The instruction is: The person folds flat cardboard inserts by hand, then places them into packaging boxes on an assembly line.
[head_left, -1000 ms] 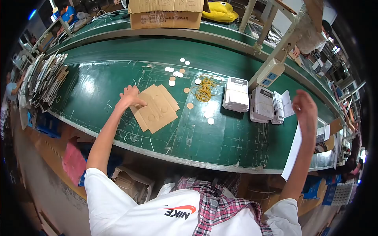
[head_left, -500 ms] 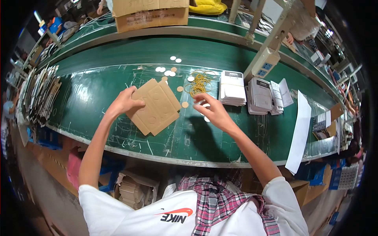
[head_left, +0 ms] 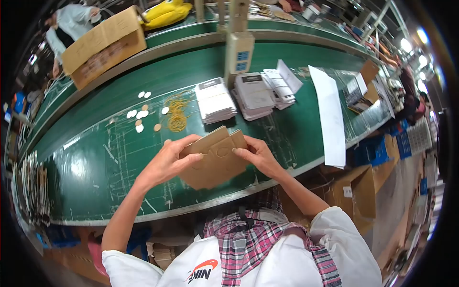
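Between my two hands is a flat brown cardboard piece (head_left: 217, 165) with notched corners and round cut outlines, raised and tilted above the green table. My left hand (head_left: 174, 160) grips its left edge, thumb across the near face. On the upper right edge, my right hand (head_left: 256, 155) pinches it with the thumb in front. Beyond it lie a tangle of yellow rubber bands (head_left: 177, 115) and a banded stack of white booklets (head_left: 215, 101). Small white discs (head_left: 138, 114) and a brown cardboard disc (head_left: 157, 127) are scattered to the left.
More booklet stacks (head_left: 255, 95) stand beside a post with a socket box (head_left: 240, 52). A long white sheet (head_left: 330, 119) lies at right, near an open carton (head_left: 361, 93). Upright cardboard sheets (head_left: 33, 191) line the left end. Another person (head_left: 71, 28) is behind a large box (head_left: 105, 48).
The cardboard piece has been lifted and tilted up off the table. My right hand, empty before, has taken hold of its right side. The camera view has turned to the right.
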`<state>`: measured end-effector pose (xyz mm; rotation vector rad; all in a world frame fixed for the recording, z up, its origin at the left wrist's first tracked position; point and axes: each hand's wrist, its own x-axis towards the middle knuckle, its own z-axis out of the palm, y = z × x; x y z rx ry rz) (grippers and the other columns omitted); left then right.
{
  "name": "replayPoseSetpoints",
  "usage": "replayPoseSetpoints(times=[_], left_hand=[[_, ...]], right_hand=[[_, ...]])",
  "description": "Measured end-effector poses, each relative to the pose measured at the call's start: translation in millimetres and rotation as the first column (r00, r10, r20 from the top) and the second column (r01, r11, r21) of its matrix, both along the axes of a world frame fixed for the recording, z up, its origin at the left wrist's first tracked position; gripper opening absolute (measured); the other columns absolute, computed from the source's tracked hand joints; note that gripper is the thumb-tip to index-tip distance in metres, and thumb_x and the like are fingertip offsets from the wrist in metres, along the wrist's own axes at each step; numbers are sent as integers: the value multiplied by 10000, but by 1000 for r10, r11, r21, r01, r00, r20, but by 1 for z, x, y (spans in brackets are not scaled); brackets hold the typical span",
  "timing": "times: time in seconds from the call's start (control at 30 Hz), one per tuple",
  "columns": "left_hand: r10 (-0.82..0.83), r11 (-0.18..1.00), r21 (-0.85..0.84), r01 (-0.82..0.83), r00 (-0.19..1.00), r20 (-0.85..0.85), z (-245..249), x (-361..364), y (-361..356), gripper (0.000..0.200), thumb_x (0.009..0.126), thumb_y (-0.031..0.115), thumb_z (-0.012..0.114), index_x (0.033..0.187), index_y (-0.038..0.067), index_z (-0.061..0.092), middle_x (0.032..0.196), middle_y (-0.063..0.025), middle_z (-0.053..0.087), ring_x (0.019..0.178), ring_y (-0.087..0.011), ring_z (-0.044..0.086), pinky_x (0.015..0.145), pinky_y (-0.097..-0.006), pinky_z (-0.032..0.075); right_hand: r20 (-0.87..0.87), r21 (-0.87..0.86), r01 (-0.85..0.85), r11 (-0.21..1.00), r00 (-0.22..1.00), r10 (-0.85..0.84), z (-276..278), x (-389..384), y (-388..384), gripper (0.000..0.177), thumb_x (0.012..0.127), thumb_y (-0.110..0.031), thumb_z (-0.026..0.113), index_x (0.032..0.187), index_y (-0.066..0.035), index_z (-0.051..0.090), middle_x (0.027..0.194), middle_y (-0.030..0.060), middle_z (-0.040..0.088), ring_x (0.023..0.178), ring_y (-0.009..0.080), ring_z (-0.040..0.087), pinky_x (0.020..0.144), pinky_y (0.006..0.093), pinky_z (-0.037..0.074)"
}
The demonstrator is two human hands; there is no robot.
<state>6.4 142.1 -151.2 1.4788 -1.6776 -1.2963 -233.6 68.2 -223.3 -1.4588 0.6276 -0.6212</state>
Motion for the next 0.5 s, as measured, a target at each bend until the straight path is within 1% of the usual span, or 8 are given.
replayPoseSetpoints(times=[0.07,0.1,0.13,0.17,0.27,0.37,0.47,0.5], left_hand=[[-12,998,-63,9,999,-50,-27,-13,-6,317,853,220,566,1078,2,513,848,-79,598,801,-123,557,720,-281,445],[-16,996,-90,10,997,-74,-31,-21,-8,321,858,221,555,1077,-9,509,855,-98,602,805,-130,564,721,-288,446],[-38,998,45,45,989,-141,-25,-26,-8,312,860,213,549,1086,2,510,921,-82,584,860,-124,544,761,-278,431],[-28,996,73,40,986,-165,-25,-30,-10,306,858,204,549,1084,2,512,920,-79,586,858,-123,545,762,-277,431],[40,988,153,-5,973,-228,-31,-39,-10,293,851,176,545,1080,-6,517,919,-75,590,854,-121,547,765,-272,430],[154,979,171,-112,954,-256,-51,-52,-10,295,839,152,538,1076,-23,518,923,-78,593,853,-121,547,767,-268,431],[250,968,89,-234,925,-286,-82,-66,-19,297,809,120,540,1065,-31,526,932,-84,597,851,-135,550,778,-272,429],[234,972,94,-217,939,-253,-82,-65,-21,297,803,110,542,1065,-31,527,934,-84,598,853,-137,550,781,-275,428]], right_hand=[[1,20,29,999,1000,-29,5,-18,1,343,874,-204,530,1130,24,522,933,33,591,863,86,522,788,246,416],[33,114,23,993,999,-27,3,-25,0,347,877,-209,524,1135,24,520,940,31,592,869,89,522,795,249,414],[67,209,11,978,997,-26,-1,-30,-1,352,881,-214,519,1139,25,518,947,29,593,875,92,523,803,251,412],[102,302,-9,953,994,-23,-6,-35,-2,356,884,-218,514,1144,25,515,954,27,595,881,94,523,810,254,410],[119,332,-73,941,992,35,-22,-39,-2,335,890,-224,500,1138,1,515,938,83,612,864,128,550,787,272,423],[-168,-181,43,982,983,-74,-37,-34,-11,300,895,-220,480,1122,-25,503,888,160,605,833,175,569,753,298,433],[-315,-471,210,857,867,-386,-47,-21,-4,260,903,-225,455,1059,-26,515,850,206,575,794,211,564,724,324,434],[-374,-450,194,872,846,-381,-47,-19,-3,260,905,-234,453,1046,-27,521,849,207,573,799,205,565,724,328,434]])
